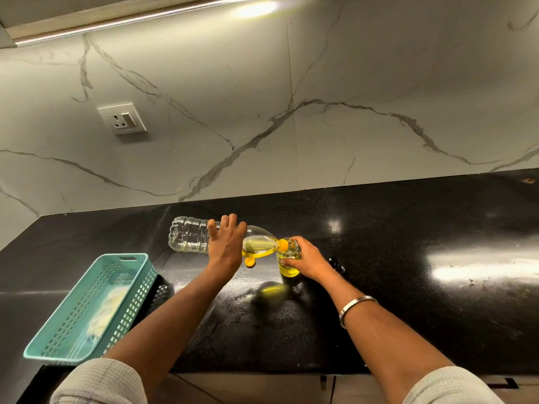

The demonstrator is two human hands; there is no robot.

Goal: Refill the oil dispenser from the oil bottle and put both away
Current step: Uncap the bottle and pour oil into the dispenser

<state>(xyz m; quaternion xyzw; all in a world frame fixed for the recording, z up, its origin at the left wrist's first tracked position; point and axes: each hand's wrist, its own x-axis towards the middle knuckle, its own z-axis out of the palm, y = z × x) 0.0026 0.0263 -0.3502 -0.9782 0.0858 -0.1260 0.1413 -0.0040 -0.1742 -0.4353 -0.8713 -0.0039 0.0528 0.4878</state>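
The oil bottle (221, 239) lies almost level above the black worktop (408, 258), its long axis running left to right: the ribbed base out to the left, the orange neck at the right and tipped a little down. The left hand (226, 243) is wrapped over the bottle's middle, fingers curled round the far side, so the mouth sits to the right of that grip and the oil has pooled at the neck end. That mouth meets the open top of the small glass oil dispenser (288, 259), which stands upright on the worktop with yellow oil in its lower part. The right hand (309, 262) is closed round the dispenser from its right side, steadying it. An orange cap (249, 261) lies on the worktop just below the bottle, between the two hands. I judge that ending the pour means dropping the base end so the neck lifts, with the left hand doing the turning. A teal basket (55, 348) sits at the near left edge.
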